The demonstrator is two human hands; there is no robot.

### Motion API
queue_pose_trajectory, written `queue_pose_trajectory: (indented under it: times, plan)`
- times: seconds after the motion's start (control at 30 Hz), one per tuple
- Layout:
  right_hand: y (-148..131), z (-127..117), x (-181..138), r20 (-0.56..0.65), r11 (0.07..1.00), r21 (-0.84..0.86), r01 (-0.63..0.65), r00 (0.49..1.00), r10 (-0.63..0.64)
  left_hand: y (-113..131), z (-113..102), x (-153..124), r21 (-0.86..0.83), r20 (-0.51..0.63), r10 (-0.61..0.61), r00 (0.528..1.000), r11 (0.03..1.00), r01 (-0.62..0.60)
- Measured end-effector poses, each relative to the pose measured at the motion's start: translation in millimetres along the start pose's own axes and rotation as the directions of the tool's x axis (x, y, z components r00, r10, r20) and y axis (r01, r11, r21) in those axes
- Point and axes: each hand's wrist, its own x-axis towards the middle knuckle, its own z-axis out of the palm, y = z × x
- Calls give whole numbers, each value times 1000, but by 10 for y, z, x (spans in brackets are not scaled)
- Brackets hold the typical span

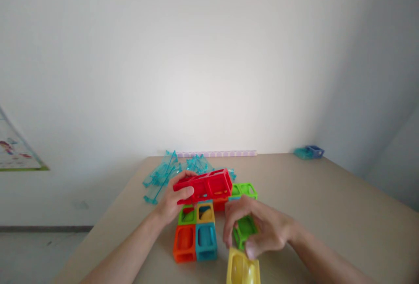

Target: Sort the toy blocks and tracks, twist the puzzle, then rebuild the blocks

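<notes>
My left hand [175,200] grips the left end of a long red open-frame block [204,185], held just above a cluster of blocks on the beige table [327,205]. My right hand [258,227] is closed around a small green block [245,229], fingers curled over its top. Below the red block sit a green cube [187,216] and a yellow-orange cube [205,213]; in front of them stand an orange cube [184,242] and a teal cube [206,241]. A yellow block [242,270] lies just below my right hand.
A lime-green frame block [247,189] lies behind my right hand. Several clear turquoise pieces [163,174] are piled at the table's far left. A lilac strip [218,153] runs along the far edge, and a small blue-and-teal item [309,152] sits at the far right corner.
</notes>
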Motion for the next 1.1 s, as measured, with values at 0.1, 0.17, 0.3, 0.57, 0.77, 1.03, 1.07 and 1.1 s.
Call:
queue_pose_trajectory:
  times: [0.1, 0.17, 0.3, 0.57, 0.77, 1.03, 1.07, 1.1]
  plan:
    - [-56, 25, 43, 111, 996, 62, 71, 991, -78, 12, 15, 21, -33, -12, 5, 1000, 999, -6]
    - [-57, 53, 60, 181, 994, 76, 81, 979, -94, 28, 30, 29, -43, -1, 1, 1000, 999, -1]
    - [1, 77, 26, 232, 996, 88, -30, 973, 9, 54, 50, 25, -43, 4, -19, 1000, 999, 20]
    - [129, 113, -28, 20, 841, 517, -159, 985, 174, 60, 47, 18, -72, -19, -44, 999, 996, 43]
    - [205, 133, 11, -451, 714, 658, 238, 884, 122, 43, 47, 28, -118, -13, -42, 999, 992, 40]
    - [247, 100, -17, -569, 970, 244, -19, 807, 159, 17, 37, 36, -190, -24, -20, 1000, 982, 15]
    - [233, 93, -23, -575, 982, 180, -64, 803, 158, 9, 27, 40, -192, -28, -21, 999, 981, 15]
    - [216, 86, -29, -586, 988, 119, -102, 796, 153, 1, 18, 44, -192, -29, -23, 999, 981, 17]
